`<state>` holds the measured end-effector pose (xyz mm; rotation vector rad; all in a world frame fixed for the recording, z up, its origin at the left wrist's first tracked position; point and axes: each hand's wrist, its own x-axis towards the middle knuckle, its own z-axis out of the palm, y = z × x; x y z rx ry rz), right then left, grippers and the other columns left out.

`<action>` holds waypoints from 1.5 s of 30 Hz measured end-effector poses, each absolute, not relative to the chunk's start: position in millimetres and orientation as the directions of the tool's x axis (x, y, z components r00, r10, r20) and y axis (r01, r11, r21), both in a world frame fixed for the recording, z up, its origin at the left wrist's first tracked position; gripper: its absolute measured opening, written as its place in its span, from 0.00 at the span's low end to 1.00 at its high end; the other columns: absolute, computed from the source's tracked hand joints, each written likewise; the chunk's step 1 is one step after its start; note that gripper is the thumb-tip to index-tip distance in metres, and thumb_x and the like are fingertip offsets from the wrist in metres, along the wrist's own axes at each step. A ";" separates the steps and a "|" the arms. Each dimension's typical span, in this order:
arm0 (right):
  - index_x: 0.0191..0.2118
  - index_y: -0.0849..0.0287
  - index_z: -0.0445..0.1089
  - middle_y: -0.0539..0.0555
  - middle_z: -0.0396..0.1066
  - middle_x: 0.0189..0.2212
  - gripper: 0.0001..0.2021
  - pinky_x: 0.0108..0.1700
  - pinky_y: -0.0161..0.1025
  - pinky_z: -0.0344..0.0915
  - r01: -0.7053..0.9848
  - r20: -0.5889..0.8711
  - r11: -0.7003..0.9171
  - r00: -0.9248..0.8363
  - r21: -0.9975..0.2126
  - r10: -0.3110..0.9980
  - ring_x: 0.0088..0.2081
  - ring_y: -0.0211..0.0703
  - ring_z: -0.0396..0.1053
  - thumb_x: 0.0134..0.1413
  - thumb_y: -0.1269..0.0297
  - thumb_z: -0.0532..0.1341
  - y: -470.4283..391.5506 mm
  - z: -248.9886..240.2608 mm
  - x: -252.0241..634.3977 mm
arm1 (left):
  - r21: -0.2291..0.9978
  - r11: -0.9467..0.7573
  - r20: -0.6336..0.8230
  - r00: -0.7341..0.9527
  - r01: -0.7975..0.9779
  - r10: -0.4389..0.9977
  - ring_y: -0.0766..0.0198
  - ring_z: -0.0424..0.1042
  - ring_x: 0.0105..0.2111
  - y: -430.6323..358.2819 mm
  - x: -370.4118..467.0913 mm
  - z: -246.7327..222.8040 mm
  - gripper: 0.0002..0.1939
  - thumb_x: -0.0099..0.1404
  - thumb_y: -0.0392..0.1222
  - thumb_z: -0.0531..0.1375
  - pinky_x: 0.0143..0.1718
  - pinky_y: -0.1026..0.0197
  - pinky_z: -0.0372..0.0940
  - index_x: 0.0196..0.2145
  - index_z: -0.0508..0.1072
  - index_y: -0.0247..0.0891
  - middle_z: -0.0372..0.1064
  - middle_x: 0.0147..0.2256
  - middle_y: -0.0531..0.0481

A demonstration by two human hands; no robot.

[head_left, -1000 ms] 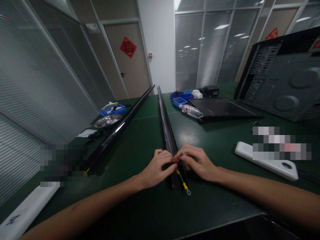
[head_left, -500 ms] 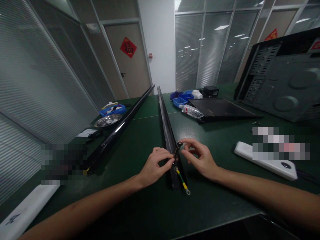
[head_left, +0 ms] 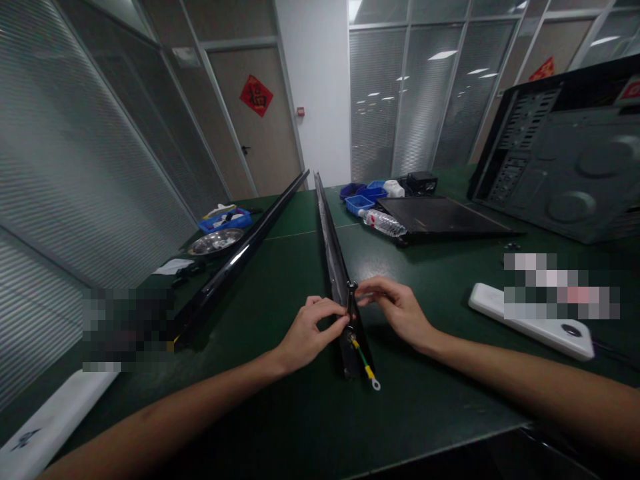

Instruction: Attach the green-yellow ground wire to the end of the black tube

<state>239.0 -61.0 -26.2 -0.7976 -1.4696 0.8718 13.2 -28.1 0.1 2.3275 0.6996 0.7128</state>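
Slender dark metal wrench: above near end of long black channel-shaped rail, projecting past the grip toward rail's far end | left hand: thumb and forefinger pinched on wrench | right hand: fingers apart, right of rail | legible: black "福", red diamond-shaped paper beyond rail

A dark green table carries two long black strips, the left strip lying apart from the middle strip. Left lie a blue tray, a metal dish and a white object; right, blue baskets, a plastic bottle, a flat black panel, a white device and a large metal case.
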 end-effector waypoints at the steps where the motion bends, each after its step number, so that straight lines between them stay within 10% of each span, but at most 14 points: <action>1: 0.46 0.58 0.76 0.54 0.74 0.39 0.11 0.43 0.43 0.72 -0.037 0.464 0.463 -0.097 -0.886 0.880 0.39 0.43 0.73 0.62 0.69 0.58 -61.2 -25.5 238.7 | 0.665 -0.684 0.313 0.720 0.300 0.620 0.58 0.74 0.43 -28.0 13.2 0.2 0.07 0.74 0.40 0.59 0.52 0.53 0.56 0.43 0.78 0.42 0.78 0.42 0.51; 10: 0.49 0.63 0.74 0.45 0.60 0.23 0.17 0.22 0.29 0.51 -0.222 0.188 0.099 -0.425 -0.970 0.886 0.21 0.31 0.54 0.64 0.55 0.64 -62.3 -21.0 242.4 | 0.626 -0.711 0.267 0.770 0.320 0.580 0.56 0.72 0.46 -25.2 13.4 -0.3 0.08 0.75 0.42 0.58 0.52 0.52 0.56 0.45 0.77 0.42 0.77 0.43 0.50; 23: 0.41 0.62 0.73 0.43 0.62 0.21 0.12 0.19 0.25 0.44 -0.468 0.025 -0.356 -0.633 -0.809 0.774 0.17 0.26 0.49 0.54 0.65 0.72 -33.7 -24.5 257.4 | 0.627 -0.696 0.241 0.763 0.350 0.600 0.56 0.71 0.48 -24.8 14.6 -2.4 0.08 0.75 0.43 0.59 0.54 0.51 0.55 0.48 0.77 0.43 0.76 0.45 0.50; 31: 0.41 0.61 0.72 0.42 0.57 0.20 0.13 0.19 0.26 0.42 -0.456 0.015 -0.310 -0.582 -0.834 0.813 0.18 0.27 0.45 0.53 0.62 0.72 -36.6 -23.8 254.8 | 0.648 -0.663 0.208 0.751 0.374 0.627 0.55 0.68 0.50 -27.2 13.9 1.0 0.07 0.73 0.41 0.60 0.53 0.51 0.54 0.47 0.77 0.44 0.75 0.46 0.51; 37: 0.40 0.64 0.75 0.44 0.54 0.19 0.22 0.19 0.30 0.44 -0.246 0.224 0.167 -0.229 -0.955 0.947 0.19 0.31 0.48 0.67 0.47 0.57 -50.6 -22.9 239.4 | 0.644 -0.664 0.233 0.729 0.381 0.644 0.56 0.70 0.45 -28.0 17.9 0.2 0.04 0.70 0.40 0.63 0.52 0.52 0.53 0.42 0.78 0.42 0.75 0.40 0.52; 45: 0.38 0.60 0.72 0.48 0.62 0.25 0.20 0.29 0.33 0.57 0.123 0.468 0.487 -0.154 -0.865 0.870 0.26 0.35 0.60 0.73 0.51 0.52 -50.6 -21.9 228.7 | 0.643 -0.666 0.260 0.710 0.379 0.655 0.58 0.71 0.42 -27.7 19.2 -1.0 0.03 0.69 0.39 0.62 0.48 0.55 0.58 0.41 0.76 0.41 0.76 0.40 0.52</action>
